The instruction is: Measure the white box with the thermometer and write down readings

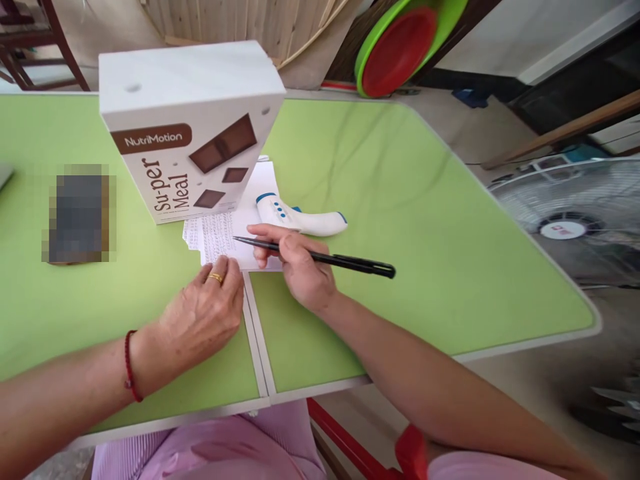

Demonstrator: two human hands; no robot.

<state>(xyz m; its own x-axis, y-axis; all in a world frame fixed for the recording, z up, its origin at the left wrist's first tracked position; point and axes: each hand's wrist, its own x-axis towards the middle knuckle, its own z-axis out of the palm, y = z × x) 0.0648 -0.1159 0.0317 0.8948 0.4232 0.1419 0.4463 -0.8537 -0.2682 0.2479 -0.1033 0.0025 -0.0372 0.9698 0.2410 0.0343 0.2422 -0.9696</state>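
Note:
A black pen point(350, 263) is gripped in my right hand point(305, 270), its tip pointing left over the handwritten paper point(219, 237). My left hand point(210, 310), wearing a gold ring and a red bracelet, rests with bent fingertips on the paper's near edge; whether they pinch it is hidden. Lines of small writing cover the left part of the sheet, while its right part looks blank. A white infrared thermometer point(300, 217) with blue trim lies on the sheet's right side. Behind it stands a tall white NutriMotion box point(200, 133), hiding part of the papers.
The green table point(400, 280) has a seam running under the papers toward me. A blurred dark object point(80, 219) lies at the left. An electric fan point(565, 227) stands off the right edge, and green and red basins point(400, 50) lean beyond the far edge.

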